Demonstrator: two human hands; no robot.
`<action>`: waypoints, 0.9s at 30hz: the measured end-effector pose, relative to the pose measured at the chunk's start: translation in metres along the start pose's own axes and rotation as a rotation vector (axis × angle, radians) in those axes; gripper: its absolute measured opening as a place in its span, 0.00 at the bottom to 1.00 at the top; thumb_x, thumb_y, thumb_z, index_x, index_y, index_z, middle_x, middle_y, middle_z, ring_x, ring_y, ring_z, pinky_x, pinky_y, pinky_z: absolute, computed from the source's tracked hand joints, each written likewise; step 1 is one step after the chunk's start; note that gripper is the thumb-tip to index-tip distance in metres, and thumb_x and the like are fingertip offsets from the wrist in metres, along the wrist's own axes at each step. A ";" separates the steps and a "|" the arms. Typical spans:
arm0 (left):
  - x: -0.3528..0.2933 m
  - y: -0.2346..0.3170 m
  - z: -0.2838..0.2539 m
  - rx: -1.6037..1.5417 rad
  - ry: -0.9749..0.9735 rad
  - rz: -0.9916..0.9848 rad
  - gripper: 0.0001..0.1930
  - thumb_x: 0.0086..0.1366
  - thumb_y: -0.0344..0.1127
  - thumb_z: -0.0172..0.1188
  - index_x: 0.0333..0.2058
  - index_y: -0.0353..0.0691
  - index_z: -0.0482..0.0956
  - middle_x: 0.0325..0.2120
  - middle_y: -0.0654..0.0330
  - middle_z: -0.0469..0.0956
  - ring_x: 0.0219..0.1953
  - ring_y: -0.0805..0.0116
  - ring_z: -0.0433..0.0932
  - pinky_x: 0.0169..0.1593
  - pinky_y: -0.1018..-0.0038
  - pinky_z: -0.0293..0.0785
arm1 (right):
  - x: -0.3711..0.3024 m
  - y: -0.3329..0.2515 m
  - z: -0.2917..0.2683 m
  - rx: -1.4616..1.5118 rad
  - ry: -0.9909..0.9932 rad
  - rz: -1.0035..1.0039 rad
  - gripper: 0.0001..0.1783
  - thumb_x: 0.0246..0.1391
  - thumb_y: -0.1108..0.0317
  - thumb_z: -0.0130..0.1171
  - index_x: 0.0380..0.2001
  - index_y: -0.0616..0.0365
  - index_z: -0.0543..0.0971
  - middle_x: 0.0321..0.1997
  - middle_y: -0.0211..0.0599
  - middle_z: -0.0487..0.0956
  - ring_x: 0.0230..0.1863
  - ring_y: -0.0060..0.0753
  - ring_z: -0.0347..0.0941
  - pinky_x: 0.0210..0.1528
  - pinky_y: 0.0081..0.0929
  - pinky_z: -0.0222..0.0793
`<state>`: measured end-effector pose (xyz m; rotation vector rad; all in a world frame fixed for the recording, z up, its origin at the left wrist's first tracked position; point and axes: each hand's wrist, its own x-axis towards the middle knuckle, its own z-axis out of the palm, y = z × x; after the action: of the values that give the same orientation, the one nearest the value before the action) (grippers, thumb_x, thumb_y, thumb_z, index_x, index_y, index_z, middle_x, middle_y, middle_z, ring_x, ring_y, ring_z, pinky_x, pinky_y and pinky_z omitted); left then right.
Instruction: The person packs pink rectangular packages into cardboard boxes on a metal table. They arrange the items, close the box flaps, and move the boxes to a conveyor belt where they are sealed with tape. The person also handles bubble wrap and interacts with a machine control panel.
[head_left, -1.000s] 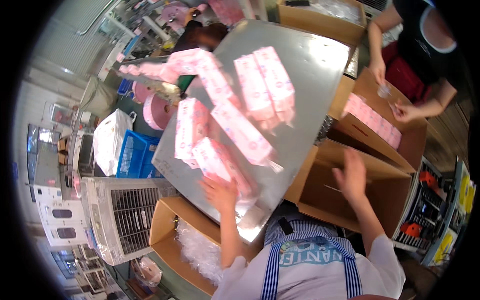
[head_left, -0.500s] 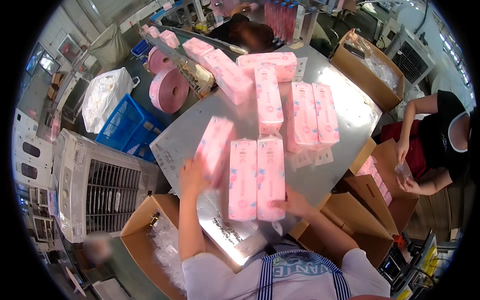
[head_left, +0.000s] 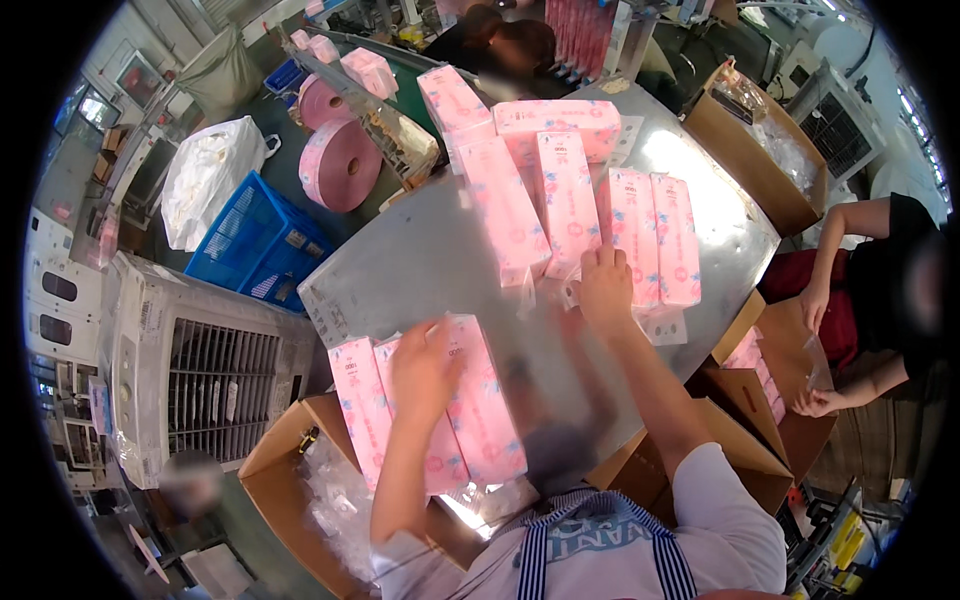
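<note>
Three pink, flower-printed tissue packs lie side by side at the table's near left edge. My left hand rests over the upper part of this row, fingers spread across the packs and a little blurred. Farther off, my right hand has its fingers and thumb closed at the near end of another tissue pack. Close on its left is a slanting tissue pack; two more packs lie together on its right. Behind them a pack lies crosswise.
More packs sit on the conveyor at the far left, beside pink film rolls. Open cartons flank the metal table. A blue crate and an air cooler stand left; a co-worker is at right.
Two packs from in front of me have shifted left and joined the one by my left hand. My right hand has moved away to a farther pack. The slanting pack has come nearer.
</note>
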<state>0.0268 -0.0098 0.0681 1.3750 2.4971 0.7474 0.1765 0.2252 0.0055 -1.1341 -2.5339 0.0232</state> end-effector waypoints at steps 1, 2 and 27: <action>0.025 0.015 0.020 0.110 0.018 0.101 0.25 0.49 0.34 0.63 0.49 0.44 0.72 0.48 0.50 0.69 0.53 0.50 0.65 0.56 0.60 0.61 | -0.005 0.009 0.006 -0.023 0.007 -0.064 0.11 0.39 0.66 0.60 0.29 0.55 0.74 0.36 0.39 0.68 0.43 0.42 0.64 0.44 0.38 0.61; 0.048 0.024 0.039 0.130 0.021 0.175 0.25 0.48 0.34 0.63 0.49 0.47 0.72 0.50 0.52 0.68 0.55 0.53 0.64 0.57 0.58 0.59 | -0.012 0.014 0.007 -0.043 0.010 -0.132 0.09 0.41 0.65 0.58 0.28 0.55 0.74 0.35 0.39 0.67 0.42 0.42 0.64 0.44 0.38 0.60; -0.124 -0.175 -0.001 -1.276 -0.083 -1.006 0.30 0.62 0.54 0.50 0.54 0.36 0.64 0.48 0.54 0.72 0.46 0.62 0.74 0.49 0.67 0.71 | -0.110 0.065 -0.015 1.362 -1.157 0.450 0.42 0.51 0.54 0.56 0.64 0.55 0.49 0.60 0.38 0.63 0.56 0.30 0.63 0.52 0.33 0.63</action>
<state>-0.0339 -0.1910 -0.0305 -0.2593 1.5653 1.4491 0.2952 0.1876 -0.0258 -1.0326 -1.8544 2.5921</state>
